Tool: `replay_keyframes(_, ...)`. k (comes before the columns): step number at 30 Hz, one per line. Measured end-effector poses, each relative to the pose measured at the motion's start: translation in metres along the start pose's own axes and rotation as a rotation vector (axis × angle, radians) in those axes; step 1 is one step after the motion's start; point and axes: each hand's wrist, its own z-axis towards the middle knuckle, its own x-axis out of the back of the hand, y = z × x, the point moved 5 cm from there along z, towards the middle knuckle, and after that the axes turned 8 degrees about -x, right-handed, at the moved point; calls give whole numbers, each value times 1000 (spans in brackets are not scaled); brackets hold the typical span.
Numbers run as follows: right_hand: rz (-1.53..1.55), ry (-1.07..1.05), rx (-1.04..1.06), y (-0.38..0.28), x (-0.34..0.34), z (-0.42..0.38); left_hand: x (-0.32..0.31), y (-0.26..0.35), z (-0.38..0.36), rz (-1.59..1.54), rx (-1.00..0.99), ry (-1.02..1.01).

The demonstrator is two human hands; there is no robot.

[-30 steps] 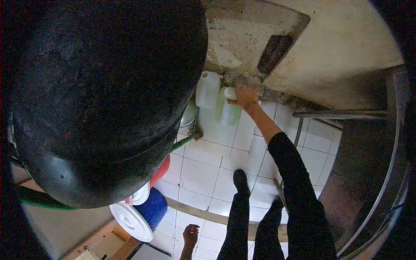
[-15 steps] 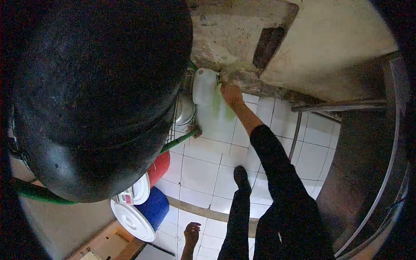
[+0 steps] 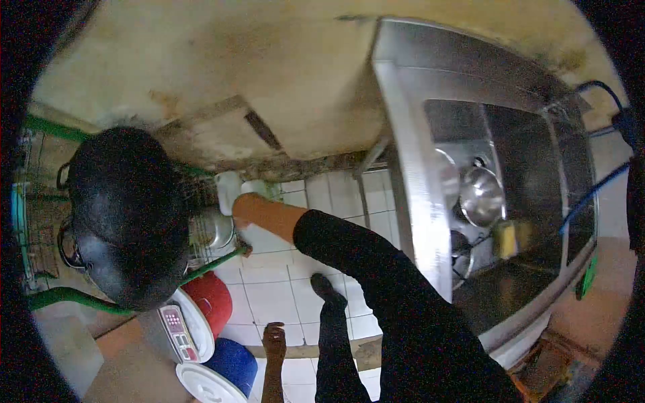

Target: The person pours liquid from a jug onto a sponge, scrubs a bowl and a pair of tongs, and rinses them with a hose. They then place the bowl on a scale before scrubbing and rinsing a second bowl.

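My right hand (image 3: 247,209), at the end of a black sleeve, reaches down by two pale plastic jugs on the tiled floor near the wall. One white jug (image 3: 228,191) stands just left of the hand; the other jug (image 3: 253,186) shows partly behind it. The fingers are turned away and blurred, so their grip is hidden. Low in the view hangs my left hand (image 3: 274,338), its fingers loosely bent and apart, with nothing in them. A metal bowl (image 3: 220,230) sits on the rack left of my right hand.
A large black pot (image 3: 127,221) rests on a green-framed rack (image 3: 74,299) at left. Below it are a red bucket (image 3: 213,305), a blue bucket (image 3: 232,366) and a scale (image 3: 178,332). At right, a steel sink (image 3: 430,235) holds metal pots (image 3: 480,196) and a yellow sponge (image 3: 507,240).
The view has swung right and pulled back, bringing the sink in and making the black pot look smaller. My right hand remains by the jugs; my left hand still hangs low.
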Motion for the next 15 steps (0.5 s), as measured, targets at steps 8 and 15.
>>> replay_keyframes(8, 520, 82, 290, 25, 174, -489, -97, 289, 89, -203, -322, 283)
replay_keyframes(15, 141, -66, -1037, 383, -60, -725, -213, 458, 64, -37, -511, 332)
